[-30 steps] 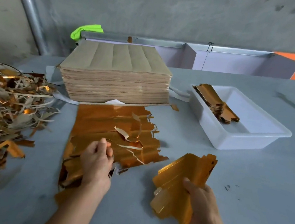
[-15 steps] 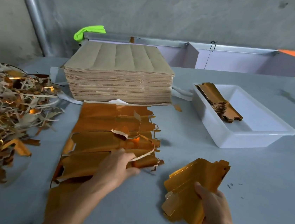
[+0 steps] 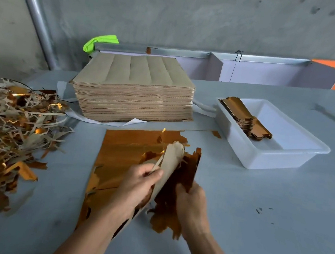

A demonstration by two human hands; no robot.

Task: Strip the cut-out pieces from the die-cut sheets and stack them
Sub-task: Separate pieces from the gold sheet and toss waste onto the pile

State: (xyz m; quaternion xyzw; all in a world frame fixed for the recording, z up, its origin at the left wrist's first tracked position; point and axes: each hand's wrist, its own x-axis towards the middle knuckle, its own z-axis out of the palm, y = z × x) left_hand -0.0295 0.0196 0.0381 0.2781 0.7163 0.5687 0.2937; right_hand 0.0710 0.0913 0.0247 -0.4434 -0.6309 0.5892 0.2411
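Both hands busy on a gold die-cut sheet

Centrally, at the near edge of the grey counter [image 3: 257, 210], a gold foil die-cut sheet [image 3: 124, 149] lies flat, its right edge ragged and partly lifted. The left hand [image 3: 137, 184] curls its fingers [image 3: 155, 172] round a strip of that sheet, peeled up so its plain brown back [image 3: 171, 158] faces the camera. Just beside it, the right hand [image 3: 192, 205] grips a bunch of gold cut-out pieces [image 3: 186, 170], fingers wrapped round them, the pieces standing nearly upright and touching the raised strip.

Behind the sheet sits a tall stack of brown sheets [image 3: 132, 93], face down, with white wrapping paper [image 3: 133, 122] poking out beneath. To the right, a white plastic tray [image 3: 279, 160] holds a small stack of finished gold pieces [image 3: 244, 119] leaning against its far-left corner. To the left spreads a heap of waste trimmings [image 3: 9, 129], brown and gold strips tangled together. A small gold scrap [image 3: 216, 134] lies between the tall stack and the tray. A bright green cloth [image 3: 100, 42] rests at the back by a metal rail [image 3: 191, 53].
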